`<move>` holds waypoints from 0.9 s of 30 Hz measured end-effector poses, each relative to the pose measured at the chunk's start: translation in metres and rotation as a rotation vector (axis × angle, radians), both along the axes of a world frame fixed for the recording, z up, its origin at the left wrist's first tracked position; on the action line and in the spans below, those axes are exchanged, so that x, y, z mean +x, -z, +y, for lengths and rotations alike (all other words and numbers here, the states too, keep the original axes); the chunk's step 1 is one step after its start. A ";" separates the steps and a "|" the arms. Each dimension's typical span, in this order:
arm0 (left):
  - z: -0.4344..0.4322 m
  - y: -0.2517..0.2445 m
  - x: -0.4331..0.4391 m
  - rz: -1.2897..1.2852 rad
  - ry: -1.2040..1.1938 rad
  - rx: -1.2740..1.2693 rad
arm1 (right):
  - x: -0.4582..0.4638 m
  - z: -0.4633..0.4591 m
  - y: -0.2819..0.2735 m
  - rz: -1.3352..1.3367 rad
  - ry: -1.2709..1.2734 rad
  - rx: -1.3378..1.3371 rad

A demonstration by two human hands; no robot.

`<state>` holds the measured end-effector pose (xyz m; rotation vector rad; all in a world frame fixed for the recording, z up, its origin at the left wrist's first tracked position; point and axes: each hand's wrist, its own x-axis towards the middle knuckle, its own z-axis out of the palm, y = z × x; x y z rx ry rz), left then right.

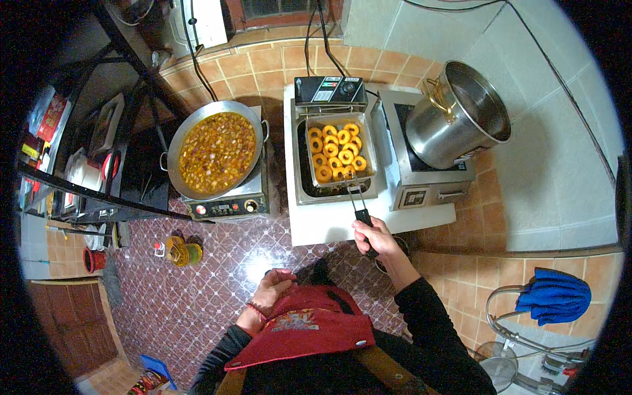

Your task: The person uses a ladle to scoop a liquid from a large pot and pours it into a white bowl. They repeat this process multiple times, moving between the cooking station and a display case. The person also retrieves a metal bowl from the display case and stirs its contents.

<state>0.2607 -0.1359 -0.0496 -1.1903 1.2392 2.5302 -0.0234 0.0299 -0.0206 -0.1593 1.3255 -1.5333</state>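
Note:
My right hand (378, 238) grips the black handle (364, 219) of a wire frying basket. Golden fried rings (346, 157), several of them, fill the basket (368, 148), which sits over the tank of an electric deep fryer (297, 180). Whether the basket touches the oil I cannot tell. Dark liquid shows along the tank's front and left side. Near my waist, in front of the red apron (316, 316), my left hand (276, 288) is loosely curled, with a beaded bracelet at the wrist. Its fingers are partly hidden, and I see no object in it.
A wide metal pan (190, 118) of chunky orange stew stands on an induction cooker (232, 206) at left. At right, a tall stockpot (444, 133) rests on another cooker (402, 192). Oil bottles (183, 252) stand on the tiled floor. A black shelf rack (98, 195) borders the left.

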 end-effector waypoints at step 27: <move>-0.006 -0.007 0.018 0.035 -0.261 0.087 | -0.035 -0.063 -0.015 -0.204 0.092 -0.007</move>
